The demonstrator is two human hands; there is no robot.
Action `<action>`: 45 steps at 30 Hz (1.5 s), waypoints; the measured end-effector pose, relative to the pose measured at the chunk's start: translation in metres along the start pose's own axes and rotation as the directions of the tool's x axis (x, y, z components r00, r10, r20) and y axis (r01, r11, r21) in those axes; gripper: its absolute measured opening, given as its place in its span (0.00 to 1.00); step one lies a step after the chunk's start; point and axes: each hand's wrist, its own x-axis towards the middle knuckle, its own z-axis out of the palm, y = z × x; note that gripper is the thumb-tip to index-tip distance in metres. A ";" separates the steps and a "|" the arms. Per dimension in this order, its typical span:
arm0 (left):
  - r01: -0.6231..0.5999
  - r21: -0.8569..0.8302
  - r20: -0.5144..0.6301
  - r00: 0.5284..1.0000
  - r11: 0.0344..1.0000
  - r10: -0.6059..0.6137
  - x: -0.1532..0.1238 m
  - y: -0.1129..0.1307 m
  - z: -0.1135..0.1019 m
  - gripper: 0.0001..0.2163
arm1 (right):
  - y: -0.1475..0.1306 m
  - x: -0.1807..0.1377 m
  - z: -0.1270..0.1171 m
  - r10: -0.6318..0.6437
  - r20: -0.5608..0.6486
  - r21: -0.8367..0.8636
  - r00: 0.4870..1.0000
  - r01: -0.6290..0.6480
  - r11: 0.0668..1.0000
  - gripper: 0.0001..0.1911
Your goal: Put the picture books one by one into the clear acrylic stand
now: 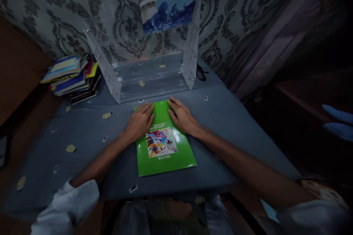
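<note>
A green book [165, 161] with a colourful picture on its cover lies on the table in front of me, its printed title upside down from my side. My left hand [140, 120] rests on its upper left edge, fingers stretched out and lying flat. On the upper right edge lies my right hand [180, 115], its fingers also extended, thumb slightly apart. Both palms face down and neither hand grips the book. Just beyond the fingertips stands a clear acrylic rack [154, 87] with shelf strips between two side panels.
A stack of books [73, 75] sits at the table's back left. Dark glasses [202, 73] lie right of the rack. The grey-blue tablecloth [226, 125] has pineapple prints. A painting [168, 0] hangs on the patterned wall behind. A curtain [270, 44] hangs at the right.
</note>
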 end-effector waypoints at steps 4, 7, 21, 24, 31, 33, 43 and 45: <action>-0.029 -0.024 0.005 1.000 0.999 0.029 0.016 0.011 0.007 0.18 | -0.003 0.000 -0.001 0.010 -0.004 0.008 1.000 -0.010 1.000 0.25; -0.039 -0.050 0.018 0.999 0.998 0.040 0.028 0.016 0.012 0.18 | -0.004 -0.003 -0.003 -0.004 -0.008 0.018 1.000 0.004 1.000 0.25; -0.095 -0.181 0.089 0.990 0.979 0.112 0.063 0.021 0.031 0.21 | -0.012 -0.025 -0.012 -0.002 0.043 0.067 0.999 -0.001 0.998 0.26; -0.125 -0.193 0.077 0.987 0.973 0.142 0.062 0.019 0.032 0.20 | -0.016 -0.032 -0.015 -0.008 0.049 0.072 0.999 0.005 0.997 0.26; -0.212 -0.169 0.061 0.972 0.963 0.225 0.054 0.026 0.029 0.19 | -0.024 -0.051 -0.022 -0.032 0.047 0.107 0.998 0.027 0.994 0.25; -0.238 -0.174 0.067 0.965 0.956 0.252 0.050 0.030 0.027 0.19 | -0.028 -0.057 -0.026 -0.034 0.060 0.110 0.998 0.027 0.994 0.25; -0.317 -0.213 0.085 0.936 0.924 0.341 0.025 0.049 0.018 0.19 | -0.049 -0.095 -0.040 -0.028 0.098 0.085 0.995 0.019 0.996 0.26; -0.330 -0.216 0.074 0.933 0.919 0.352 0.019 0.055 0.018 0.18 | -0.054 -0.102 -0.043 -0.019 0.102 0.083 0.995 0.011 0.997 0.26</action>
